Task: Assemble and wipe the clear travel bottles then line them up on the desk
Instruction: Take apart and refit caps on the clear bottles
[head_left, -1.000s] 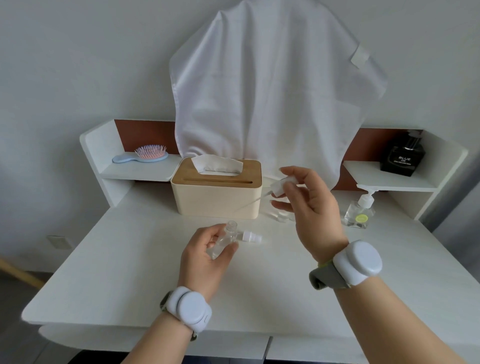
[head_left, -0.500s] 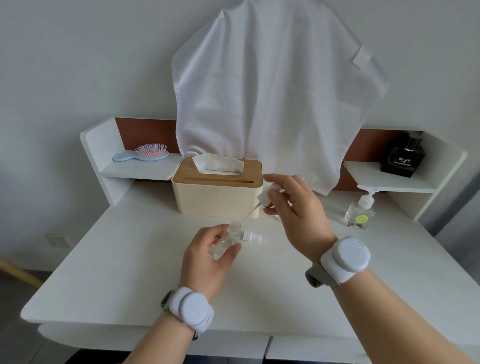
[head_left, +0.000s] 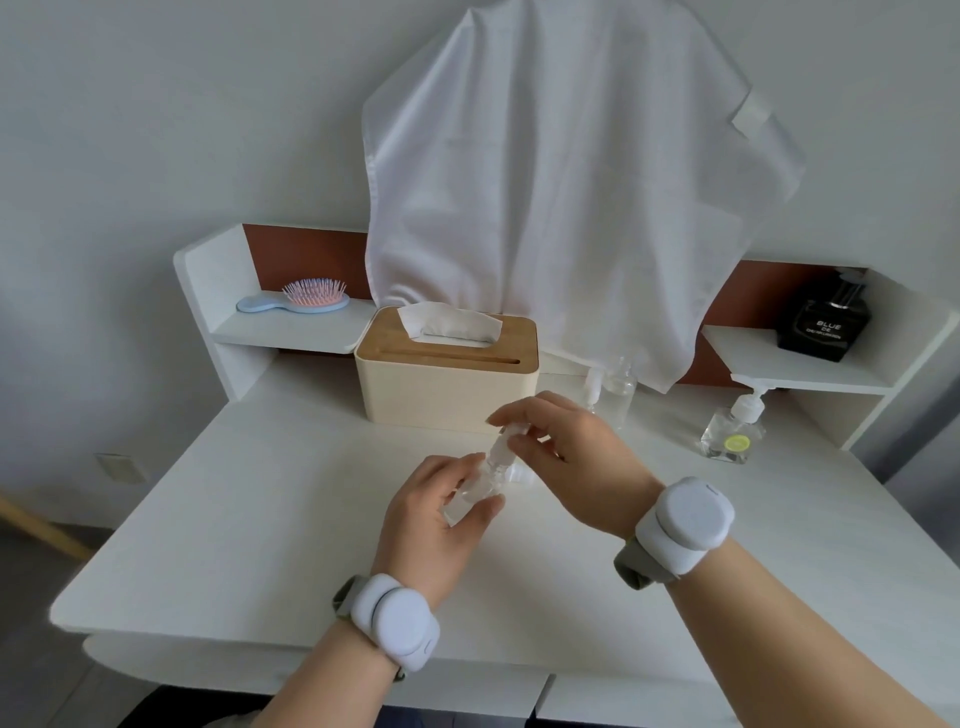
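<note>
- Clear plastic is what I am handling: my left hand (head_left: 441, 512) is gripping a small clear travel bottle (head_left: 475, 488), fingers and thumb curled round its body, holding it tilted just above the middle of the desk (head_left: 218, 519).
- My right hand (head_left: 566, 457) is pinching the white spray top (head_left: 511, 434) between thumb and fingertips and seating it on the bottle's neck.
- I am judging this to be the assembly step; wiping and lining up are not yet done.
- Another white cap (head_left: 522, 474) is lying on the desk just behind the bottle, partly hidden by my hands.
- A second clear bottle (head_left: 615, 392) is standing near the desk's back edge, under the hem of the hanging white cloth (head_left: 561, 182), just beside the tissue box (head_left: 447, 379).
- Risks I am watching:
  - the top may be going on crooked because the bottle is tilted, and the thread could cross;
  - the smooth bottle could be slipping in my grip if I twist hard;
  - I cannot tell whether the dip tube is fully inside the neck, so it could be bending or catching;
  - my right wrist could be knocking the loose cap away.
- The pump dispenser (head_left: 732, 431) near the right back corner is well apart from my hands.
</note>
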